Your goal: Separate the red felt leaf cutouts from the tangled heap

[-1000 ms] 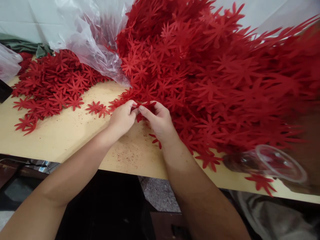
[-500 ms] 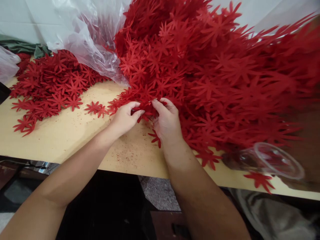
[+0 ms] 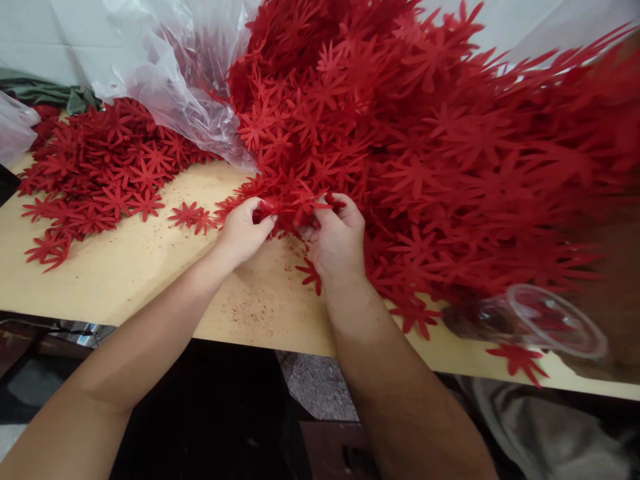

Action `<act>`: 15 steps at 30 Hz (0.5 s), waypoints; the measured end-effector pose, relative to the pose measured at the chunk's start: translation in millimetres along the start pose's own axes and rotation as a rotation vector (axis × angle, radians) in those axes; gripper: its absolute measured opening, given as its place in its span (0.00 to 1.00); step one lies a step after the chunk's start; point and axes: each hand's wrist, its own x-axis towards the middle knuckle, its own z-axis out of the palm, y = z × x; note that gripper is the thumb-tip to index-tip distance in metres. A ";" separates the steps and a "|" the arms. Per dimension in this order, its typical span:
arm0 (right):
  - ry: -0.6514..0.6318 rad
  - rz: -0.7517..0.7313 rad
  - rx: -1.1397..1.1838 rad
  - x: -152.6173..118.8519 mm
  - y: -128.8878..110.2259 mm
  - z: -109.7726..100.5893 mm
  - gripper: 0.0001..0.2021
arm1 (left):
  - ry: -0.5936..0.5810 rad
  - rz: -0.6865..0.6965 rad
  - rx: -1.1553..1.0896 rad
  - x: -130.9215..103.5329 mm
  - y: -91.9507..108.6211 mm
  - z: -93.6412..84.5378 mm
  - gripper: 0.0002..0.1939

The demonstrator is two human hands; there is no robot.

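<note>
Red flower-shaped cutouts with long thin petals make up a big heap (image 3: 350, 120) in front of me. At the heap's near edge, my left hand (image 3: 243, 233) is closed in a pinch, with red petals between thumb and fingers. Close by on the right, my right hand (image 3: 337, 240) has its fingers closed on a red flower cutout (image 3: 306, 205). That cutout spans the gap between both hands, and its outline blends into the heap behind. One loose cutout (image 3: 311, 275) lies just below my right wrist.
A smaller pile of darker red cutouts (image 3: 110, 160) lies at left beside a clear plastic bag (image 3: 200, 100). A clear plastic cup (image 3: 555, 320) lies on its side at right, near the front edge of the wooden table (image 3: 165, 287). Red crumbs dot the tabletop.
My left hand has shifted slightly left, and the gap between the hands is wider. Red petals now show over my right thumb and fingers.
</note>
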 end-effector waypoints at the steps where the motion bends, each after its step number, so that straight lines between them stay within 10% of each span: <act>1: -0.011 0.019 0.007 -0.6 -1.2 -0.1 0.07 | 0.018 -0.014 -0.029 1.0 1.7 -0.6 0.06; 8: -0.006 -0.028 0.016 -1.0 -8.2 -1.3 0.02 | 0.191 0.025 -0.242 8.0 8.9 -17.1 0.06; 15: -0.137 -0.050 0.019 -7.2 -9.8 6.6 0.12 | 0.076 0.040 -0.289 6.2 1.4 -13.8 0.08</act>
